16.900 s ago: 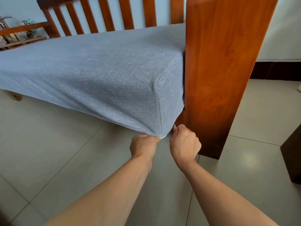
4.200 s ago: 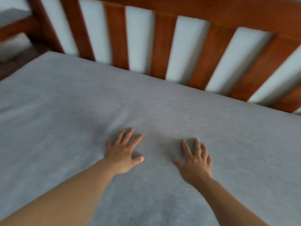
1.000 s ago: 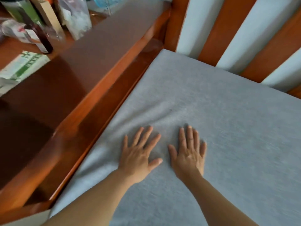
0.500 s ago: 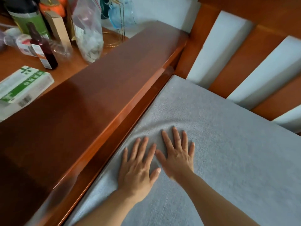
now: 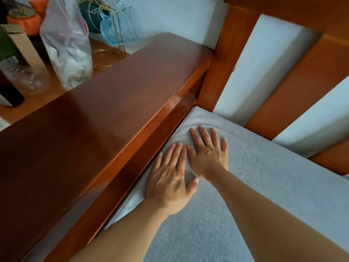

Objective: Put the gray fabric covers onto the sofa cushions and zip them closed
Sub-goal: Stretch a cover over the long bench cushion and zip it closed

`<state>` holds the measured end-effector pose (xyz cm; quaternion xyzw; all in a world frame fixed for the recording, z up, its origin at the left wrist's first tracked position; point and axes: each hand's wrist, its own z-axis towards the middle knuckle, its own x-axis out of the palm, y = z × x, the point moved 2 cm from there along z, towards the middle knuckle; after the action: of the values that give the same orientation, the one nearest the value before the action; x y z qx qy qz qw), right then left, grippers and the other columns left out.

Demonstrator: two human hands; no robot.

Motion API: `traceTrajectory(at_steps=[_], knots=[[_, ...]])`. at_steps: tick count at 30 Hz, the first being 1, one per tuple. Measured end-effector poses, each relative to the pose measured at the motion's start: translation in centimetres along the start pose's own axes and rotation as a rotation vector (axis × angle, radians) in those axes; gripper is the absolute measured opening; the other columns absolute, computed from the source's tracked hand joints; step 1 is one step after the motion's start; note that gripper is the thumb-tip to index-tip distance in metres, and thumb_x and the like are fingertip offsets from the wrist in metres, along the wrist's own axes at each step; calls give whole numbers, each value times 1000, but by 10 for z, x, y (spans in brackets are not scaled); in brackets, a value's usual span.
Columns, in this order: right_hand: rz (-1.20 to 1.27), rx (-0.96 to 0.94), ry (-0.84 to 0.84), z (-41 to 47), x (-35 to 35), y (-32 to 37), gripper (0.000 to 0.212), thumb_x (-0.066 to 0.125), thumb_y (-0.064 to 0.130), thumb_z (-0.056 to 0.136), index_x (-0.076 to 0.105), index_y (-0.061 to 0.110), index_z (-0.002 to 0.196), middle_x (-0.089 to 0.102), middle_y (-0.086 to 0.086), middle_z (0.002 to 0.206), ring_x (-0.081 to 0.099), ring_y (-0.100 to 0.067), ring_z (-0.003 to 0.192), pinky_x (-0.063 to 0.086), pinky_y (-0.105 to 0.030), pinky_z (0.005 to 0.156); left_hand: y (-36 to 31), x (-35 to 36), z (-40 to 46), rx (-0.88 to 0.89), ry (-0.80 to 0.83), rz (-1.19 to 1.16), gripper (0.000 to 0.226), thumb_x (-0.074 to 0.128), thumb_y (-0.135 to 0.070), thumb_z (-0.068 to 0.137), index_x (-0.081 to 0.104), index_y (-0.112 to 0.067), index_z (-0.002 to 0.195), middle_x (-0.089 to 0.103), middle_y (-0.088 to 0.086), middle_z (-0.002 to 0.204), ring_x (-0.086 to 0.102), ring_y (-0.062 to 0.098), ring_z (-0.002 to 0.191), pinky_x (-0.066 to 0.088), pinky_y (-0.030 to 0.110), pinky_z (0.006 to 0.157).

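Gray woven fabric cover (image 5: 264, 195) is seen stretched over the sofa cushion, under both hands. Left hand (image 5: 170, 178) and right hand (image 5: 207, 154) are laid flat side by side, fingers spread, pressed onto the cover near its back corner. Glossy brown wooden armrest (image 5: 94, 129) is just left of the left hand; clear plastic bag (image 5: 66, 46) is beyond it.

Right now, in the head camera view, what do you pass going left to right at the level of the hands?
Wooden armrest → left hand → right hand → gray cushion cover → wooden back slat.
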<state>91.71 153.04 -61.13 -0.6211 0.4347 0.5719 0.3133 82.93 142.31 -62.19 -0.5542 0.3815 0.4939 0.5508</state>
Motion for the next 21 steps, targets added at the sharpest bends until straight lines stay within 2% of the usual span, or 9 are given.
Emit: traceTrajectory(at_steps=[3,5,7,9,12,15,21], knots=[[12,-2,-16,25,-4,-10,60,12,50,97,-7,30,151,-12,11,158,-16,-15,144,-6,-43,117,1,-2,19,15,-1,10,85,20,-62,85,14,-10,152,9,5,159,2,15,146,7,39,119],[26,45,-28,32,-7,-14,63,12,49,98,-8,20,151,-13,3,158,-15,-17,145,-6,-40,118,-1,-1,23,5,12,27,86,15,-63,85,9,-10,152,2,4,159,-4,14,146,0,38,119],[76,148,-39,27,-9,-14,67,16,47,99,-11,14,150,-15,-6,158,-13,-21,145,-5,-38,118,-3,-3,17,-28,4,24,82,18,-60,88,19,-6,150,13,8,158,9,19,146,4,39,117],[68,170,-54,11,-7,-10,66,17,47,99,-12,18,150,-15,-7,158,-13,-24,145,-5,-40,118,-4,-4,-3,-60,-21,-4,77,25,-55,90,30,-3,146,25,12,154,22,23,143,10,39,113],[-7,-36,-42,-23,-1,4,59,7,50,97,-9,29,150,-14,3,158,-17,-19,144,-8,-42,117,-3,-8,-51,-21,7,-38,75,32,-53,89,28,-4,147,24,10,155,22,21,143,15,39,112],[-57,-179,-15,-63,6,30,66,-5,55,88,-13,27,148,-16,2,157,-19,-19,144,-8,-43,117,8,-16,-105,-51,41,-42,76,35,-53,89,23,-8,150,18,6,157,15,18,145,16,40,113],[-38,-259,36,-145,27,94,67,-1,55,89,-15,26,147,-19,5,156,-23,-19,142,-10,-46,116,40,-39,-206,-2,119,-11,76,35,-54,89,20,-12,151,15,3,158,14,17,146,17,41,114]])
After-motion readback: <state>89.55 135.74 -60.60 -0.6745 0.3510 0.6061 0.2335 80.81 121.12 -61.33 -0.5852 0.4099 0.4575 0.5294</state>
